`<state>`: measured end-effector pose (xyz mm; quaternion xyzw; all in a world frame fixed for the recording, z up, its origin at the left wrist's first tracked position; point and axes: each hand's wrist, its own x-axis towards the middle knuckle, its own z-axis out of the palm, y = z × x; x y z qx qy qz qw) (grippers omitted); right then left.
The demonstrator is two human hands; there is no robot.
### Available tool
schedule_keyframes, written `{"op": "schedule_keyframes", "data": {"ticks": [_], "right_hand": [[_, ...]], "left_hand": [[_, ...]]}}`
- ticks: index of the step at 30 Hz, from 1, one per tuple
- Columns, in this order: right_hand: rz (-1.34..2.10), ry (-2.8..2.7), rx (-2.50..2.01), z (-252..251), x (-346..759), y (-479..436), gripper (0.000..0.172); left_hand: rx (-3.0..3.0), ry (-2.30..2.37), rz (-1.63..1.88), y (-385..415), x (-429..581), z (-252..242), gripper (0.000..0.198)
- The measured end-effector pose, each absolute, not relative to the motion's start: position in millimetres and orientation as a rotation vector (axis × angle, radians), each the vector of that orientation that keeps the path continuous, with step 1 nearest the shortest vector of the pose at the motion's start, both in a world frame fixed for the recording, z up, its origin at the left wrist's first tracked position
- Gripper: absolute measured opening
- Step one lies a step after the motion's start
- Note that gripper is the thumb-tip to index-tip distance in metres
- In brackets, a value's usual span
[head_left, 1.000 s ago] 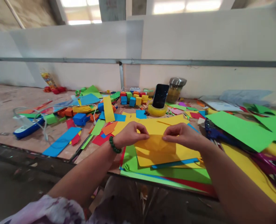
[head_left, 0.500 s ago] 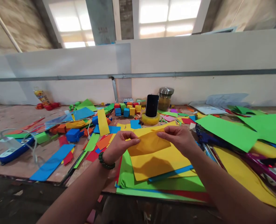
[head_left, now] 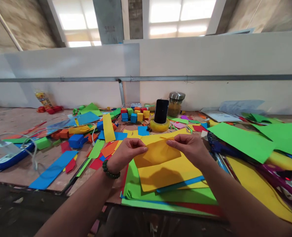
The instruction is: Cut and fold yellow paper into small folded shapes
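The left hand (head_left: 125, 153) and right hand (head_left: 192, 148) pinch a yellow paper piece (head_left: 159, 153) between thumbs and fingers, a blue strip (head_left: 180, 184) lying below them.

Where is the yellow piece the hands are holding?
In the head view, just right of centre, the yellow piece spans from the left hand to the right hand, above a yellow sheet and nearer than the phone.
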<state>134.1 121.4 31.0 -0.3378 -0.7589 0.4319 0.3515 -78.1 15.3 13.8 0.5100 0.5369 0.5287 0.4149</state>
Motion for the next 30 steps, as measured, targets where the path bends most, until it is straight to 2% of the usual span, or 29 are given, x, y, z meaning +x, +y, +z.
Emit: {"op": "schedule_keyframes", "data": {"ticks": [4,8,14,23,30], "right_hand": [[1.072,-2.056,-0.940,22.3,131.5,128.0,0.044],[1.107,-2.267,-1.096,1.2,123.7,142.2,0.043],[1.192,-2.441,-1.204,-25.3,114.6,155.2,0.041],[1.233,-2.273,-1.139,-10.0,116.7,149.7,0.046],[0.826,-2.223,-0.948,-5.8,116.0,146.2,0.049]], "left_hand": [[1.302,1.444,1.239,22.9,-81.2,7.6,0.028],[1.375,1.630,0.986,34.2,-83.4,-5.1,0.016],[1.308,1.704,0.879,47.7,-87.3,-26.1,0.041],[1.212,1.552,0.959,48.2,-98.5,-16.0,0.046],[1.205,1.340,1.341,45.4,-96.1,-12.9,0.069]]}}
